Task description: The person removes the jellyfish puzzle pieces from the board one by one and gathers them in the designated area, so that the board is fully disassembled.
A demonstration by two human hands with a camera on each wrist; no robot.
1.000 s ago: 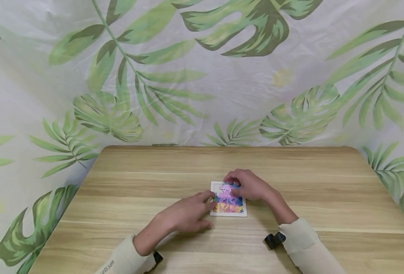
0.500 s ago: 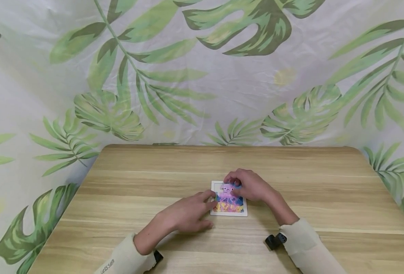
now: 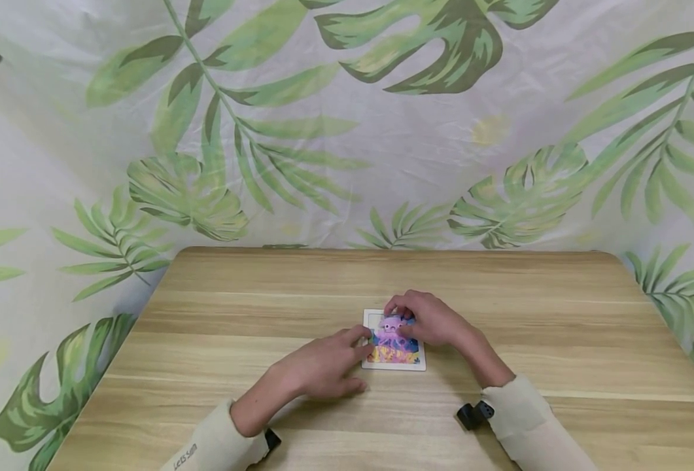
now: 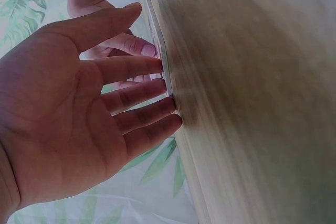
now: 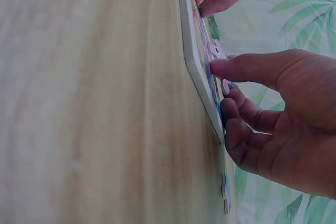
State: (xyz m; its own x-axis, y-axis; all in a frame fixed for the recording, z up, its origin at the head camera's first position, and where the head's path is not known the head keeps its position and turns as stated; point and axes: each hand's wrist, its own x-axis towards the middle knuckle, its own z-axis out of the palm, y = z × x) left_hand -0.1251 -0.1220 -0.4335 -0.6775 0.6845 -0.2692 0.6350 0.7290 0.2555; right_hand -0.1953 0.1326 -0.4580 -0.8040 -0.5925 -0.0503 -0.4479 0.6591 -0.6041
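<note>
1. Pinching a pink puzzle piece point(image 5: 217, 51) between thumb and fingers, the right hand point(image 3: 435, 318) works just right of the head frame's centre.
2. Below that centre lies the white-rimmed puzzle board point(image 3: 394, 366), on the wooden table point(image 3: 252, 288).
3. Fingers spread and nearly straight, the left hand point(image 3: 326, 366) touches the board's left edge.
4. Small flat pieces point(image 5: 224, 192) lie low in the right wrist frame.

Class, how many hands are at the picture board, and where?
2. The left hand is at the left edge of the picture board; the right hand is over its upper right part. No others show.
</note>
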